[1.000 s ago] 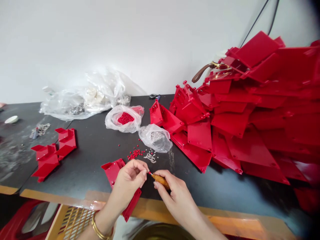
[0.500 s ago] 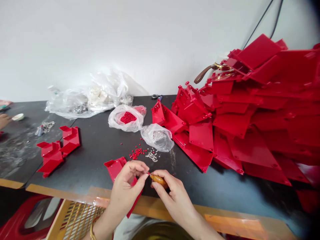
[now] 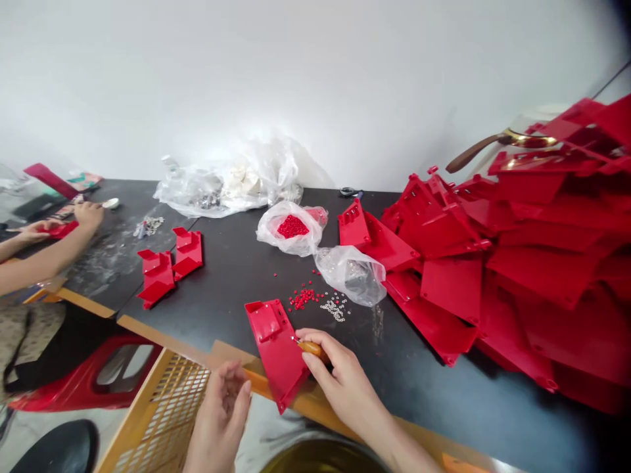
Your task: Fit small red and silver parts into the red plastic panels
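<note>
My right hand [image 3: 340, 378] grips a small tool with an orange-brown handle [image 3: 311, 347], its tip against a red plastic part [image 3: 277, 351] that lies at the table's front edge. My left hand [image 3: 224, 407] hangs below the table edge, left of the part, with its fingers loosely curled and nothing visible in them. Loose red beads [image 3: 302, 298] and small metal rings [image 3: 334, 307] lie on the black table [image 3: 231, 276] just beyond the part.
A big heap of red plastic parts [image 3: 517, 243] fills the right side. Clear bags hold red beads [image 3: 290, 228] and metal bits [image 3: 351, 274]. Two red parts [image 3: 170, 263] lie at left. Another person's hands [image 3: 59, 226] work at far left. A yellow crate [image 3: 162, 414] sits below the edge.
My left hand has let go near the tool tip and dropped below the table edge. The view has swung left, bringing another person's hands into sight.
</note>
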`<move>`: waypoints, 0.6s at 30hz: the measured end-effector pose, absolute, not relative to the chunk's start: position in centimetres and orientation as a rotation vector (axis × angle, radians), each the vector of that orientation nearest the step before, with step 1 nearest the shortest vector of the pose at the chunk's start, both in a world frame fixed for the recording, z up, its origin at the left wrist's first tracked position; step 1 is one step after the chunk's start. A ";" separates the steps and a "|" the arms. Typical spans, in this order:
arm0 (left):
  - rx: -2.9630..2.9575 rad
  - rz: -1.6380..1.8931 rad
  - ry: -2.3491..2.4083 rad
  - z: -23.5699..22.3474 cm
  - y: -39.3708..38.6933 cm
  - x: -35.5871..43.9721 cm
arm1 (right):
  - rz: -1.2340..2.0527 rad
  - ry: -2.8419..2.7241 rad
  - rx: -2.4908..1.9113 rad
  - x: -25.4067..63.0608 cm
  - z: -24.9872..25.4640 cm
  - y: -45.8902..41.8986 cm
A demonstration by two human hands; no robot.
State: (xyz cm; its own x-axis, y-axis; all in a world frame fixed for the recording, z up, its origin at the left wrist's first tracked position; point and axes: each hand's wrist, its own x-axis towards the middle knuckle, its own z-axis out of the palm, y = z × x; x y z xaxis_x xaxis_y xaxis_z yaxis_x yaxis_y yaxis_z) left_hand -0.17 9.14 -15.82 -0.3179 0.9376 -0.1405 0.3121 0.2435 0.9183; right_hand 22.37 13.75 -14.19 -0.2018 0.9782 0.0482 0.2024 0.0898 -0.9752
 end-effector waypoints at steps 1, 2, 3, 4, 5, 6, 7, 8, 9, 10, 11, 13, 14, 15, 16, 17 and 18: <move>1.123 1.064 1.766 -16.1 8.6 -0.1 | 1.204 -1.545 -1.198 21.9 -14.3 14.0; 1.104 1.046 1.748 -16.3 8.2 -0.1 | 1.216 -1.543 -1.190 21.5 -14.3 14.2; 1.087 1.028 1.729 -16.5 8.0 -0.1 | 1.231 -1.543 -1.187 21.1 -14.3 14.3; 1.074 1.020 1.706 -16.7 8.0 -0.1 | 1.247 -1.543 -1.188 20.7 -14.2 14.4; 1.060 1.032 1.683 -17.0 8.0 0.0 | 1.261 -1.545 -1.191 20.3 -14.1 14.4; 1.038 1.063 1.658 -17.2 8.2 0.0 | 1.275 -1.551 -1.195 20.0 -14.0 14.3; 1.006 1.103 1.630 -17.5 8.4 0.0 | 1.283 -1.561 -1.198 19.6 -13.9 14.2; 0.965 1.151 1.604 -17.7 8.6 0.1 | 1.286 -1.576 -1.201 19.2 -13.8 14.0; 0.912 1.208 1.581 -17.9 8.7 0.1 | 1.286 -1.593 -1.204 18.9 -13.8 13.9; 0.850 1.268 1.562 -18.0 8.8 0.1 | 1.285 -1.612 -1.207 18.6 -13.7 13.7; 0.781 1.325 1.547 -18.0 8.8 0.1 | 1.284 -1.632 -1.209 18.3 -13.7 13.6; 0.634 1.421 1.537 -17.5 8.6 0.1 | 1.274 -1.667 -1.207 17.9 -13.7 13.4; 0.556 1.440 1.532 -17.1 8.4 0.0 | 1.269 -1.687 -1.199 17.7 -13.6 13.3; 0.483 1.427 1.516 -16.5 8.2 -0.1 | 1.262 -1.709 -1.187 17.6 -13.6 13.2; 0.416 1.383 1.489 -15.9 7.9 -0.2 | 1.256 -1.735 -1.170 17.6 -13.5 13.2; 0.358 1.319 1.453 -15.4 7.6 -0.2 | 1.250 -1.763 -1.152 17.5 -13.4 13.1; 0.312 1.248 1.415 -14.9 7.4 -0.3 | 1.248 -1.791 -1.137 17.5 -13.3 12.9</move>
